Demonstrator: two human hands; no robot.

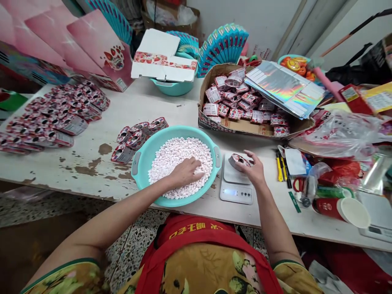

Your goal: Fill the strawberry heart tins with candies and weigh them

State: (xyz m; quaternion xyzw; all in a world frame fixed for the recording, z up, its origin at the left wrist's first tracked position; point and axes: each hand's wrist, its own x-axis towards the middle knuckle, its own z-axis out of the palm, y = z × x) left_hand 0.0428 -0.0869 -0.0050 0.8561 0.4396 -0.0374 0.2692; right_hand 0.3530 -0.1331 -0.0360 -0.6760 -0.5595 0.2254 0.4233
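My left hand (pixel 185 173) rests on the small white pellets (pixel 174 157) that fill a teal basin (pixel 143 175); its fingers are partly spread and its palm side is hidden. To the right, my right hand (pixel 255 169) grips a small red-and-white printed packet (pixel 240 160) between thumb and fingers, over the plate of a white digital scale (pixel 235 192). The scale's display is lit. Several similar packets (pixel 136 139) with dark openings stand beside the basin's upper left edge.
Rows of packets (pixel 58 114) cover the table's left side. Behind the basin stands a cardboard box (pixel 232 125) of packets under silvery sheets (pixel 284 87). Cutters (pixel 280 165), scissors (pixel 298 184), a red cup (pixel 327 209) and a second scale (pixel 378 212) lie at right.
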